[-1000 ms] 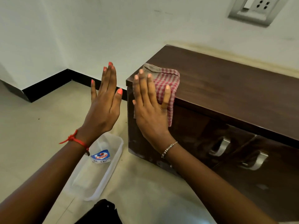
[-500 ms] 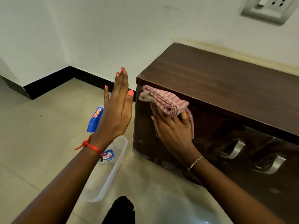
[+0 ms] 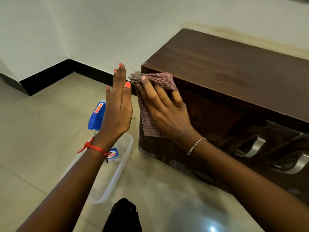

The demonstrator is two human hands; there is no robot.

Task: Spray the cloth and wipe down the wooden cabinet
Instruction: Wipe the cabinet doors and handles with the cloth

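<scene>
Under the right hand (image 3: 168, 114), cloth (image 3: 149, 125) lies flat against cabinet (image 3: 225, 67) front.

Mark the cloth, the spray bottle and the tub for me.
cloth (image 3: 160, 79), head view, upper checked fold.
spray bottle (image 3: 97, 118), head view, blue trigger head.
tub (image 3: 121, 166), head view, clear right wall.

Logging cabinet (image 3: 234, 67) as dark wood grain, satin-smooth on top, glossier and reflective on front, scuffed pale along lower edge. Recording handles (image 3: 250, 148) as brushed metal, shining dully. Noting cloth (image 3: 160, 79) as woven red-and-white check fabric, matt, softly crumpled. Entering tub (image 3: 117, 178) as clear smooth plastic; spray bottle (image 3: 97, 118) as clear plastic with glossy blue head. Marking floor (image 3: 41, 131) as polished tile, wall (image 3: 100, 30) as matt paint.
</scene>
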